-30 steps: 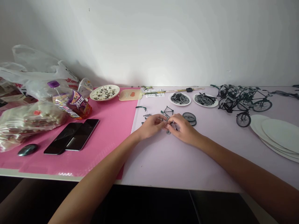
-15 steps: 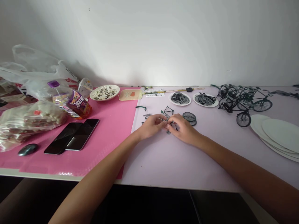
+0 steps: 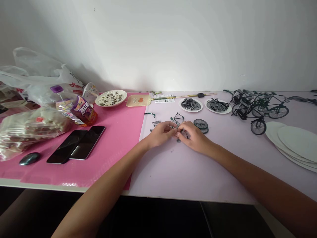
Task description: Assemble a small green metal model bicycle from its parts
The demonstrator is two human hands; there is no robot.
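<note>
My left hand (image 3: 161,134) and my right hand (image 3: 193,136) meet over the table, thumbs and fingertips pinched together on a small model bicycle part. My fingers hide most of it, so its exact kind does not show. Just beyond my fingertips lies a dark green toy bicycle frame (image 3: 177,116). A small grey round piece (image 3: 178,140) shows below the fingers. Two spoked wheels (image 3: 200,124) lie overlapping right of my right hand. Left of my left hand are small grey pieces (image 3: 156,122) and a curved green strip (image 3: 149,114).
At the back stand plates of wheels (image 3: 183,107) and black parts (image 3: 228,111). Toy bicycles (image 3: 268,107) cluster at the right, near stacked white plates (image 3: 297,140). Leftward are a bowl (image 3: 100,103), a drink bottle (image 3: 76,110), phones (image 3: 86,143) and a mouse (image 3: 29,159).
A tiny dark speck now shows on the table below my hands, where none was visible before. Both hands hold almost the same pinched pose.
</note>
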